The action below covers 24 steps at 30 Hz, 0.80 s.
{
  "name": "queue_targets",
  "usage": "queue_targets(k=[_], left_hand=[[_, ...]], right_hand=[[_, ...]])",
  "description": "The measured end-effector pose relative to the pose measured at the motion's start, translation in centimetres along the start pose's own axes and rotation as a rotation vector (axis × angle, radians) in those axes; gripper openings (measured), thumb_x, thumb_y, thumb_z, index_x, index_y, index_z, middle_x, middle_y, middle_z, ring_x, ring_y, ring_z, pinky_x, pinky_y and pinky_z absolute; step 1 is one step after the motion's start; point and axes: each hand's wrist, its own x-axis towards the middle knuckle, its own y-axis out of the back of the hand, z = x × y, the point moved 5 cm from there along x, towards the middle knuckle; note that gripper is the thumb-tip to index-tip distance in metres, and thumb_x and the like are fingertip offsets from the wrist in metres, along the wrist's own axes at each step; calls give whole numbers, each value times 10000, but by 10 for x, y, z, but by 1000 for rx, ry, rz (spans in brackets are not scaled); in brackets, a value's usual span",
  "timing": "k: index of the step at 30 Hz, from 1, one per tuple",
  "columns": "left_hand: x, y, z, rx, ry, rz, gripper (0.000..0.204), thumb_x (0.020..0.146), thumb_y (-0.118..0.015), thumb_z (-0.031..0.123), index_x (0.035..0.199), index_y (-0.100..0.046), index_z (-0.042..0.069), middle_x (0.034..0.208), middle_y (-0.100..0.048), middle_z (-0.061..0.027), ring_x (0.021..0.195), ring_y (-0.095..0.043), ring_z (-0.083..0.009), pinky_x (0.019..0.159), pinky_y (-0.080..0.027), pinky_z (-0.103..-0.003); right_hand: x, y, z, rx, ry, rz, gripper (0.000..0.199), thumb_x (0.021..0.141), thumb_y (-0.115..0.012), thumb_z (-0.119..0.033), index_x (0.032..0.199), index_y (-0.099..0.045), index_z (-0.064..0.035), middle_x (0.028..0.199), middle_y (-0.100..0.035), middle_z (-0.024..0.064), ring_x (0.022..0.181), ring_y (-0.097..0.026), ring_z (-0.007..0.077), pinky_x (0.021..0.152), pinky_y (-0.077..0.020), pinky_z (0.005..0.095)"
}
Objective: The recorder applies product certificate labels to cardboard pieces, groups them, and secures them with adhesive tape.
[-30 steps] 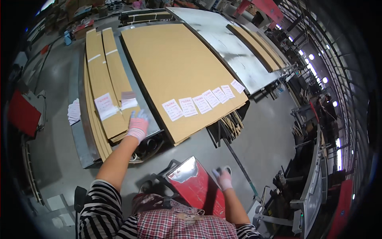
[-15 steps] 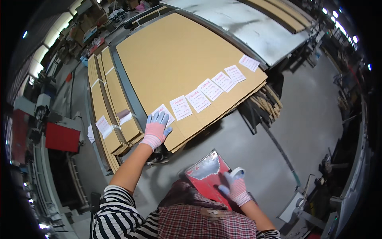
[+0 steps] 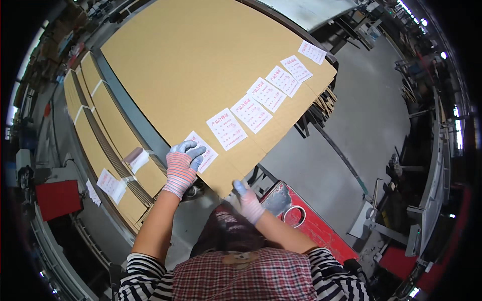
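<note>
My left hand (image 3: 184,168), in a striped glove with grey-blue fingertips, rests on the left end of a row of labels. Its bent fingers are apart and partly cover the end label (image 3: 207,156), a white slip with red print. Several like it, such as one nearby label (image 3: 227,129), run along the near edge of a large cardboard sheet (image 3: 201,60). My right hand (image 3: 249,202), also gloved, is at the sheet's near corner; its fingers are blurred and mostly hidden. Right of it, a roll of tape (image 3: 303,215) lies on a worn red stand (image 3: 321,233).
Strapped stacks of narrow cardboard (image 3: 83,113) stand left of the sheet, with a label (image 3: 111,185) and a small brown block (image 3: 133,154) on them. A pale metal table (image 3: 311,11) is at the back. Cardboard strips (image 3: 324,105) stick out beneath the right side.
The tape roll has left my right hand and lies on the red stand. My right hand has moved left to the sheet's corner. My left fingers, flat before, are bent.
</note>
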Motion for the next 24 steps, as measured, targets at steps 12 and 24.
queue_targets(k=[12, 24], left_hand=[[-93, -49, 100, -116, -68, -210, 338, 815, -690, 298, 1152, -703, 287, 1191, -596, -28, 1082, -542, -270, 932, -411, -447], [-100, -41, 136, -102, -218, -36, 242, 756, -742, 238, 953, -678, 114, 1116, -646, -78, 1073, -571, -302, 906, -455, -454]], right_hand=[[-156, 33, -53, -69, -85, 247, 721, 843, -760, -242, 1421, -399, -9, 1344, -550, 134, 1244, -553, 252, 1015, -480, 396], [-200, 69, -194, -2304, 531, -461, 275, 797, -672, -166, 1043, -584, -79, 1145, -592, 124, 1084, -541, 355, 935, -424, 504]])
